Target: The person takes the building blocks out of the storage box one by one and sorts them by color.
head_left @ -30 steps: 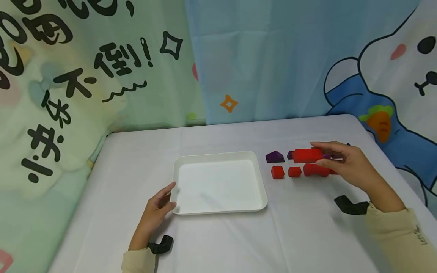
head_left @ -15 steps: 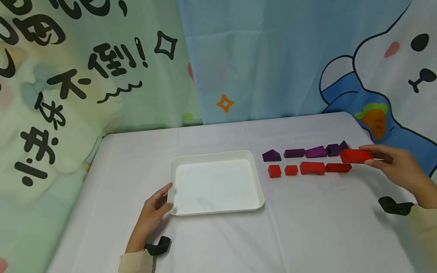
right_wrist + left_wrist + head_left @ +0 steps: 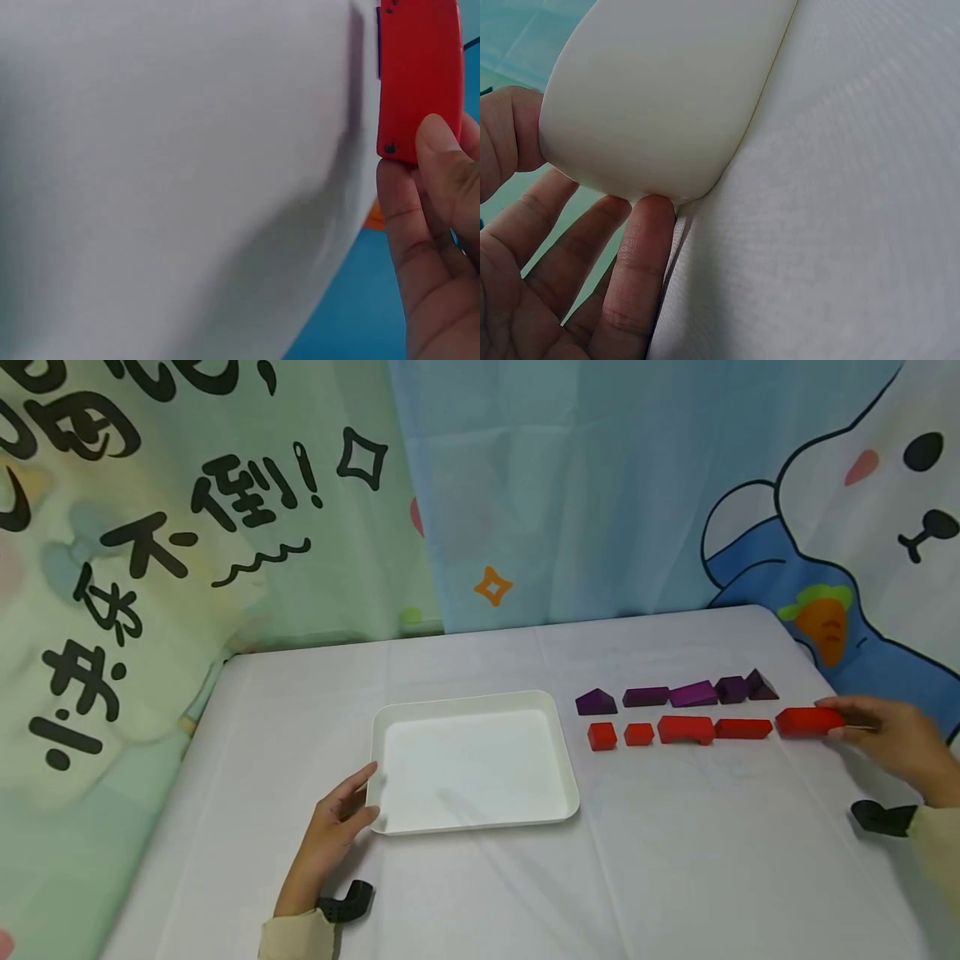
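Note:
At the right end of the red row, my right hand [image 3: 896, 739] pinches one end of a long red block [image 3: 808, 722] between thumb and fingers. The right wrist view shows the thumb on the face of this red block [image 3: 420, 75]; whether it touches the cloth I cannot tell. My left hand [image 3: 339, 822] rests its fingertips and thumb against the left edge of a white rectangular tray [image 3: 480, 700]. In the left wrist view, fairly straight fingers [image 3: 641, 262] touch the outside of the tray's wall [image 3: 660, 112].
Several red blocks [image 3: 686, 729] stand in a row right of the tray. Behind them runs a row of several purple blocks [image 3: 693, 694], with a triangular one [image 3: 761, 686] at its right end. A white cloth covers the table [image 3: 675, 877]. A printed curtain [image 3: 585, 510] hangs behind.
My right hand has carried the long red block rightward from above the rows, then lowered it toward the red row's right end. The left hand stays at the tray; the head view has shifted slightly.

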`<state>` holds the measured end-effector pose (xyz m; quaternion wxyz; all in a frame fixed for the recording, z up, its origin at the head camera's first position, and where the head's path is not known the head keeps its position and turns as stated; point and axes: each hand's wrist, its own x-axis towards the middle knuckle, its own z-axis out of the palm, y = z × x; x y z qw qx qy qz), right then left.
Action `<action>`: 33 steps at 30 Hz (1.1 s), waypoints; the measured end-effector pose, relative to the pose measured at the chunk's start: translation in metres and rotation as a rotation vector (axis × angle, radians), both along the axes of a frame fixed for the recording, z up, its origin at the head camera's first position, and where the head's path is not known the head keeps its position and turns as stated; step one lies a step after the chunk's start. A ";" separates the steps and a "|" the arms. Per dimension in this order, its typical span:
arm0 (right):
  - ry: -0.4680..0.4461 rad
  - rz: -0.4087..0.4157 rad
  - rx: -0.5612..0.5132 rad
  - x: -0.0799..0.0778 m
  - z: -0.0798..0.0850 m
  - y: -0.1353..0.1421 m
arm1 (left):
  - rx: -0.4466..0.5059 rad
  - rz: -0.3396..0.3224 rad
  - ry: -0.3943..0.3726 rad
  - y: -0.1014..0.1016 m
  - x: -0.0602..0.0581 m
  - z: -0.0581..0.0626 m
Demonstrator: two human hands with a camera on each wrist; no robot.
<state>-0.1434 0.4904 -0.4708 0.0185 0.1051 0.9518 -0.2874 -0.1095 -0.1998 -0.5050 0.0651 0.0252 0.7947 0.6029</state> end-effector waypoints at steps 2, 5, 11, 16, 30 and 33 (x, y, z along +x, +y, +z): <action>-0.026 0.006 0.008 -0.001 -0.007 0.005 | -0.003 0.000 -0.001 0.000 0.000 0.001; -0.050 0.006 0.003 -0.004 -0.012 0.008 | -0.009 0.001 -0.005 0.001 -0.001 0.001; -0.045 0.019 0.007 -0.006 -0.013 0.005 | 0.000 0.000 -0.023 0.000 -0.002 0.001; -0.034 0.017 0.012 -0.004 -0.001 -0.009 | 0.001 0.005 -0.030 -0.001 -0.002 0.001; 0.272 -0.072 0.106 0.036 0.016 -0.090 | -0.018 -0.003 -0.023 -0.001 -0.003 0.001; 0.308 -0.005 0.158 0.044 0.011 -0.105 | -0.094 -0.016 -0.019 0.000 0.000 0.007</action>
